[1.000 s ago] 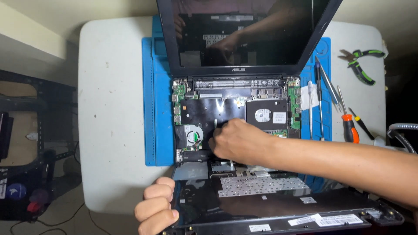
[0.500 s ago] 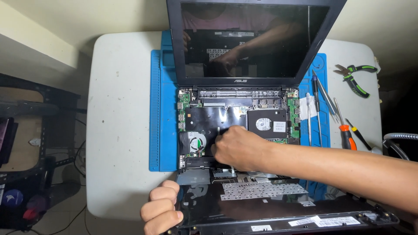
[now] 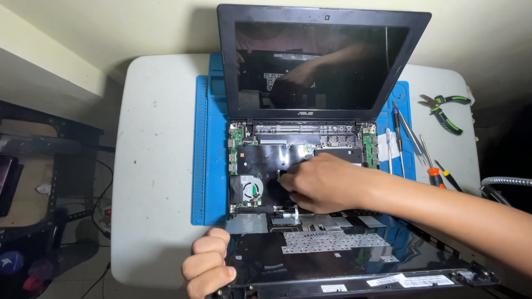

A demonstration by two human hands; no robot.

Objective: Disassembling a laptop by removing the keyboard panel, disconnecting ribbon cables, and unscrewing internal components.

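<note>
An opened black laptop (image 3: pixel 324 66) lies on a blue work mat (image 3: pixel 208 160), its dark screen upright and its green circuit board and round fan (image 3: pixel 250 189) bared. The detached keyboard cover (image 3: pixel 343 260) is tipped up at the near edge. My left hand (image 3: pixel 206 268) grips that cover's left corner. My right hand (image 3: pixel 324 181) reaches from the right and rests over the middle of the board beside the fan, fingertips curled down onto a small part I cannot make out.
The mat sits on a white table (image 3: pixel 155 166). On the right lie thin tweezers and screwdrivers (image 3: pixel 410 138), an orange-handled driver (image 3: pixel 433 173) and green-handled pliers (image 3: pixel 446 113). A black shelf (image 3: pixel 44 166) stands left of the table.
The view has shifted, so the laptop now sits lower and further right in frame. My right hand stays over the board's middle. My left hand keeps its hold on the cover.
</note>
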